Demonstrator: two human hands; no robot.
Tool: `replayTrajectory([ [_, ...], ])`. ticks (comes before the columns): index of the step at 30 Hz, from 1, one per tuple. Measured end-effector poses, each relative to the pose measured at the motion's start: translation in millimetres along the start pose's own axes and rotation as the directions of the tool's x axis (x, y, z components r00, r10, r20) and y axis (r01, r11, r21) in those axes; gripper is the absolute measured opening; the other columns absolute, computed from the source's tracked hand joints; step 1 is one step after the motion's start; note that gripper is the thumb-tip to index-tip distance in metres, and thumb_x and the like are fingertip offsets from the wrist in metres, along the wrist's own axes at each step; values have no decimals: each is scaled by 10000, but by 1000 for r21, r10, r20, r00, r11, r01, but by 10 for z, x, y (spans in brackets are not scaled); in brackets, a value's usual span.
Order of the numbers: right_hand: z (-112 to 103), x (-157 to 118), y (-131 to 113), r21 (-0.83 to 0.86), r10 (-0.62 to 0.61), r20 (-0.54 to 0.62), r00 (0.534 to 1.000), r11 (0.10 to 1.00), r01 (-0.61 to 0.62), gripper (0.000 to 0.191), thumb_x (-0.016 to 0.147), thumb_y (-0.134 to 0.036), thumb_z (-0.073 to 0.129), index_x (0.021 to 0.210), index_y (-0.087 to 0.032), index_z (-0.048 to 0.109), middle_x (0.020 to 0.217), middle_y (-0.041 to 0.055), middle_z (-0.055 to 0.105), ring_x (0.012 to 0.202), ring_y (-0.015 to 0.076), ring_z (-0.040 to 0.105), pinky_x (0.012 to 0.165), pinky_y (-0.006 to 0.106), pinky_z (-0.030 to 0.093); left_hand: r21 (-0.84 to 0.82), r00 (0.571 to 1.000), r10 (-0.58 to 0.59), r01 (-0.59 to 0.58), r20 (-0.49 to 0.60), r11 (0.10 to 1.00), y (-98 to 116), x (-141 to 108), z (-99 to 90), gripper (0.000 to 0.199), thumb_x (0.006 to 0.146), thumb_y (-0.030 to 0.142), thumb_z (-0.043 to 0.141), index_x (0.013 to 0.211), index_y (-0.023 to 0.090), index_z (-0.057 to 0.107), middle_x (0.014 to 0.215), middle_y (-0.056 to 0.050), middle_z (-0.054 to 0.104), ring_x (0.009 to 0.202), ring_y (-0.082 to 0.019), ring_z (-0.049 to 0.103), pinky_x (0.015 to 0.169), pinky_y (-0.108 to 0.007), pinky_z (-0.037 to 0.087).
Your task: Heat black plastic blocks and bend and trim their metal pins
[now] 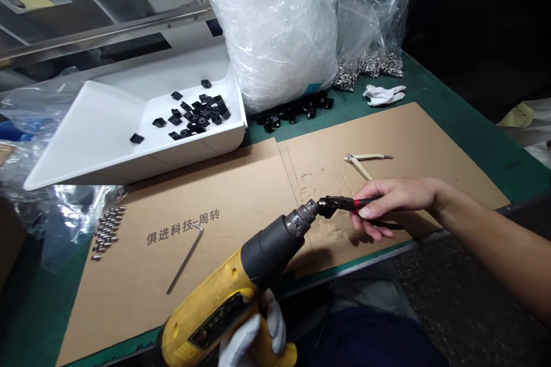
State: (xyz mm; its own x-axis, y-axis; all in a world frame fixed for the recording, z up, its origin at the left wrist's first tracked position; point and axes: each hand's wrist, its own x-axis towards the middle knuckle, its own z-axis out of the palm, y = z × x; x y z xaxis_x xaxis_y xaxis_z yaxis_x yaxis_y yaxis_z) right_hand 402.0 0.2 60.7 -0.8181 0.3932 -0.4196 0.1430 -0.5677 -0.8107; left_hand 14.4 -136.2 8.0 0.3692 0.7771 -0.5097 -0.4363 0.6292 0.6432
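Note:
My gloved left hand [258,330] is wrapped round the handle of a yellow and black heat gun [228,292]. The metal nozzle points up and to the right, close against a small black part [328,206]. That part is gripped in the jaws of red and black pliers [359,203], which my bare right hand [394,203] holds shut. Whether nozzle and part touch, I cannot tell. Behind my right hand, a second pair of pliers with cream handles [365,158] lies spread on the cardboard [241,183].
A white bin [103,126] with several black blocks [200,114] stands at the back left. More black parts [297,112] lie below a large plastic-wrapped bundle [279,28]. Bags of metal fittings [370,63], a white glove [383,95], a hex key [186,258] and metal pins [107,232] surround the work.

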Motion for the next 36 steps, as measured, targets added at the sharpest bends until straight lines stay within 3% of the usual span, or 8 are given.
replayTrajectory([
  [8,3,-75,-90,-23,23,12,1000,999,-23,364,962,-450,622,1056,-102,672,833,104,730,611,137,634,599,267,488,-18,994,-93,92,-58,996,82,-1,72,418,749,507,757,1027,233,609,674,-4,535,624,-180,544,575,-310,475],
  [36,-18,-201,-120,-54,66,-15,998,996,-67,327,961,-427,640,1047,-114,674,826,85,738,593,125,627,591,258,496,9,983,-102,105,-155,994,99,-29,120,404,723,496,797,971,205,665,662,-25,611,556,-160,537,561,-308,492],
])
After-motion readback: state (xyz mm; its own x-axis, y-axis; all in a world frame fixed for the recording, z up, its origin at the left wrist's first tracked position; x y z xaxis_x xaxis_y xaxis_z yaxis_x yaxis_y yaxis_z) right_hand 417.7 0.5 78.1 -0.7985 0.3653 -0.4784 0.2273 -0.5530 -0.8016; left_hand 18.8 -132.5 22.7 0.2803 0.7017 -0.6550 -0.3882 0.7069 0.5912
